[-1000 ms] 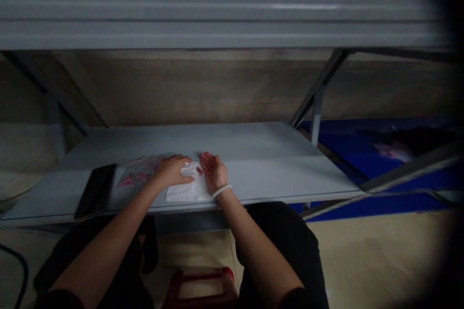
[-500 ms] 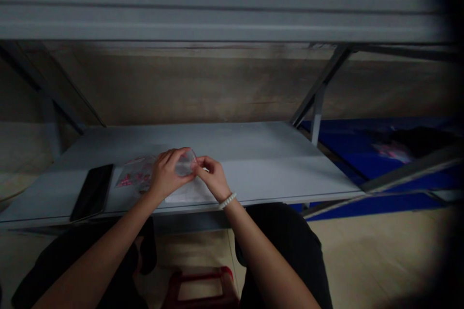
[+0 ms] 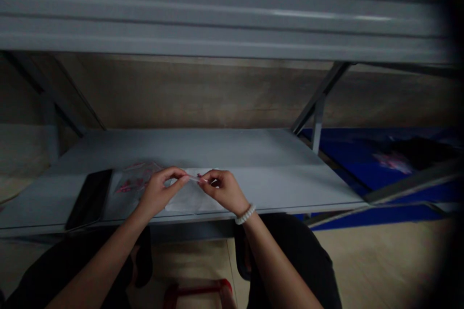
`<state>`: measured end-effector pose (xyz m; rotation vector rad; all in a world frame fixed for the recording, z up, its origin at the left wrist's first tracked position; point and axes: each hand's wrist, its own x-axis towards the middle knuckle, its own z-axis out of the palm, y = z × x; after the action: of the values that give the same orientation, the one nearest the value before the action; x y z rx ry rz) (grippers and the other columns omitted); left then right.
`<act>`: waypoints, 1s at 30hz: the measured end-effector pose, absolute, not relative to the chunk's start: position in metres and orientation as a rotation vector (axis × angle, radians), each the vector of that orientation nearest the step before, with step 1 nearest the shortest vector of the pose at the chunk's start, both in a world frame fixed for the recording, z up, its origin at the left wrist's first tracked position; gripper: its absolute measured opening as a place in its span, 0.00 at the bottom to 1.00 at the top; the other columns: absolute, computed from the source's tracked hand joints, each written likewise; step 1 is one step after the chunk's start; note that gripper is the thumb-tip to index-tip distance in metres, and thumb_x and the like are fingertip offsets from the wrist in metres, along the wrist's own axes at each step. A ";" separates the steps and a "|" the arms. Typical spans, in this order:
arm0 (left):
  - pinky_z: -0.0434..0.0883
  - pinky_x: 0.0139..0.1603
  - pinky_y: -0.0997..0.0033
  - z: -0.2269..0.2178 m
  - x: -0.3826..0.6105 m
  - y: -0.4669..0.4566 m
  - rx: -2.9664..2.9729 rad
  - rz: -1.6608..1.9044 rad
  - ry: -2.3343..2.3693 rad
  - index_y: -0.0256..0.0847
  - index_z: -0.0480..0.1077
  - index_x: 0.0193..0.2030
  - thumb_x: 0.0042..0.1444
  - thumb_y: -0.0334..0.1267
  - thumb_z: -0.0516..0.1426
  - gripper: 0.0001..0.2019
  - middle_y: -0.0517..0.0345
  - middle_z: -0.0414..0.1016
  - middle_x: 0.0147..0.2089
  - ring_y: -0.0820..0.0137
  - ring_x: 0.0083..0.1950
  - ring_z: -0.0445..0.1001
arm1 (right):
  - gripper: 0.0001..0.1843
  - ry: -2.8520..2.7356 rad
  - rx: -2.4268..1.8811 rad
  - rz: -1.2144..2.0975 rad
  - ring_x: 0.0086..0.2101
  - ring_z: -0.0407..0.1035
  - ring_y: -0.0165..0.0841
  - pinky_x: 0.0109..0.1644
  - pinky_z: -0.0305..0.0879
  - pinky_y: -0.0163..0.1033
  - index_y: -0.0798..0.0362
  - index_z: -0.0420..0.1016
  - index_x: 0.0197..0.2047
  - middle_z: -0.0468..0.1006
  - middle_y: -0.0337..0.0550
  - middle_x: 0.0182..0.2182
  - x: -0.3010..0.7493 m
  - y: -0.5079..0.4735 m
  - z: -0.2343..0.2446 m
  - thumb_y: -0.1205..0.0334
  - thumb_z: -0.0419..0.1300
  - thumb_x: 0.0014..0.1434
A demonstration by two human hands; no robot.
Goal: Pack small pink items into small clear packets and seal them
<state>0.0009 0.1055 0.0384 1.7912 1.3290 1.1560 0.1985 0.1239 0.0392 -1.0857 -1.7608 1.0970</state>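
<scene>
A small clear plastic bag (image 3: 194, 178) with a pinkish edge is stretched between my hands, seen nearly edge-on. My left hand (image 3: 164, 186) pinches its left end between thumb and fingers. At the other end, my right hand (image 3: 224, 188), with a pale beaded bracelet on the wrist, has its fingertips closed on the bag. Below them a white sheet (image 3: 195, 201) lies near the front edge of the table. Left of my left hand rests a larger clear bag (image 3: 135, 177) with small pink-red pieces in it.
A black phone or tablet (image 3: 89, 198) lies at the table's left front. Slanted metal braces (image 3: 321, 96) flank the table (image 3: 268, 154), and a grey ribbed panel (image 3: 217, 14) hangs above it. To the right is a blue surface (image 3: 337, 154); a red stool (image 3: 195, 290) stands below.
Half a second ago the bag was spread open between my hands; now it is flattened and pulled thin. My left hand has turned and lowered, and my right hand has shifted slightly right.
</scene>
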 end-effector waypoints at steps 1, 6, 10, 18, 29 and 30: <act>0.70 0.44 0.70 0.038 0.000 0.104 1.791 1.162 1.354 0.40 0.72 0.33 0.56 0.41 0.57 0.07 0.58 0.76 0.34 0.70 0.38 0.74 | 0.08 -1.761 -1.088 1.103 0.29 0.71 0.32 0.32 0.64 0.35 0.56 0.78 0.29 0.80 0.46 0.29 0.198 0.123 0.040 0.61 0.61 0.52; 0.68 0.45 0.69 0.041 -0.003 0.100 1.831 1.192 1.469 0.40 0.70 0.35 0.58 0.41 0.55 0.07 0.59 0.75 0.34 0.70 0.39 0.73 | 0.06 -1.731 -1.086 1.133 0.26 0.68 0.29 0.30 0.63 0.34 0.57 0.76 0.27 0.78 0.43 0.26 0.195 0.125 0.044 0.62 0.62 0.50; 0.67 0.44 0.70 0.047 0.000 0.096 1.849 1.245 1.518 0.40 0.69 0.35 0.59 0.40 0.53 0.08 0.59 0.74 0.34 0.70 0.39 0.72 | 0.06 -1.686 -1.051 1.121 0.25 0.67 0.28 0.30 0.62 0.34 0.57 0.74 0.25 0.76 0.42 0.24 0.192 0.125 0.050 0.63 0.61 0.50; 0.66 0.43 0.71 0.058 0.002 0.091 1.966 1.331 1.534 0.40 0.68 0.35 0.61 0.38 0.53 0.06 0.59 0.73 0.34 0.70 0.39 0.71 | 0.05 -1.822 -1.064 0.944 0.28 0.68 0.30 0.30 0.61 0.33 0.56 0.75 0.30 0.76 0.42 0.27 0.193 0.121 0.064 0.63 0.60 0.54; 0.65 0.41 0.69 0.058 0.020 0.085 2.228 1.299 1.444 0.41 0.67 0.34 0.60 0.34 0.54 0.03 0.60 0.71 0.32 0.70 0.36 0.71 | 0.06 -1.890 -0.921 0.721 0.29 0.65 0.30 0.34 0.60 0.35 0.55 0.74 0.29 0.74 0.40 0.25 0.184 0.113 0.058 0.66 0.59 0.57; 0.64 0.41 0.69 0.057 0.021 0.086 2.243 1.294 1.442 0.41 0.67 0.34 0.59 0.33 0.54 0.03 0.60 0.71 0.31 0.69 0.36 0.71 | 0.06 -1.884 -0.935 0.686 0.29 0.66 0.31 0.34 0.60 0.36 0.55 0.73 0.28 0.73 0.41 0.25 0.184 0.113 0.057 0.68 0.59 0.57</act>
<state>0.0213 0.0856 0.0572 2.2435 1.4421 1.2944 0.1840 0.1125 0.0572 -0.9346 -1.8837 0.6859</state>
